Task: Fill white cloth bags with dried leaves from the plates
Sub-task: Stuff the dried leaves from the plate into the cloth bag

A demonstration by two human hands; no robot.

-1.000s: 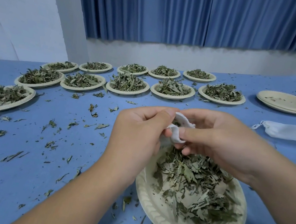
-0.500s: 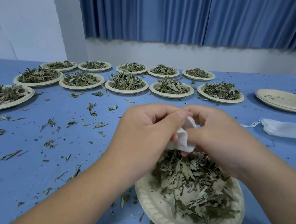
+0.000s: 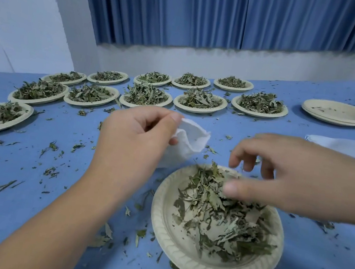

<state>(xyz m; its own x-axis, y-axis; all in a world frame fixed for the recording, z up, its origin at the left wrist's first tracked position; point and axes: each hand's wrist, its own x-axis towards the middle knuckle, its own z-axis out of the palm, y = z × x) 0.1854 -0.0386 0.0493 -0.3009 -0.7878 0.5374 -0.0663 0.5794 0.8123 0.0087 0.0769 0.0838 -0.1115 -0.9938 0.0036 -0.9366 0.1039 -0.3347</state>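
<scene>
My left grip (image 3: 138,142) pinches the white cloth bag (image 3: 190,139) by its open mouth at centre frame, just up-left of the near plate (image 3: 161,212). My right grip (image 3: 299,178) hovers loose and wide over that plate's dried leaves (image 3: 217,218), thumb touching the pile. More leaf-filled plates (image 3: 145,95) line the blue surface (image 3: 26,181) across the upper left.

the small white cloth bag (image 3: 190,141) is plain, finely woven. the round beige paper plate (image 3: 176,256) has a ribbed, embossed rim. its dried leaves (image 3: 216,220) are dull grey-green, some paler. the flat blue table cover (image 3: 25,192) is speckled with dark green crumbs. the pleated fabric curtain (image 3: 190,9) is deep blue, striped by vertical folds.
</scene>
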